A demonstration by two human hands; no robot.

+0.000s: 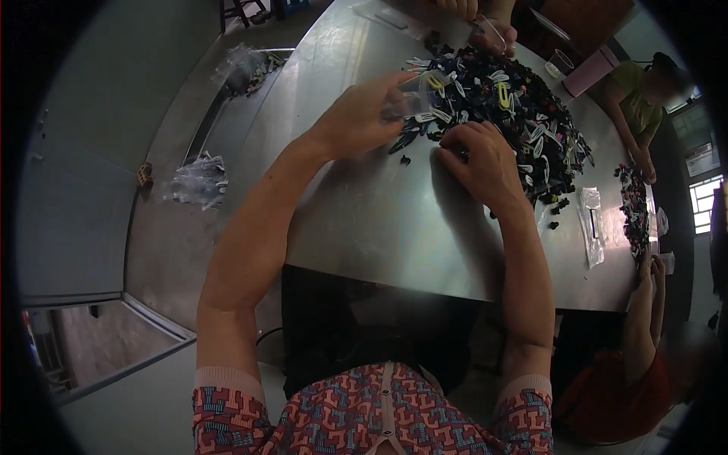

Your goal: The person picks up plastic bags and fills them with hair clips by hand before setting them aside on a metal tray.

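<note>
My left hand (362, 115) is wrapped round a clear plastic cup (413, 100), held tilted at the left edge of a large pile of hair clips (523, 114). Dark, white and a few yellow clips make up the pile. To the right, my right hand (483, 161) rests at the pile's near edge with its fingers curled and pressed together. What they hold, if anything, is hidden. A small dark clip (406, 160) lies on the metal table (364, 227) between my hands.
Another person's hands (493, 34) are at the pile's far side. Two more people (637, 98) (629, 387) sit at the right by a second pile (634, 205). Plastic bags (591, 227) lie on the table, more bags (201, 182) at the left. A pink box (593, 71) stands behind.
</note>
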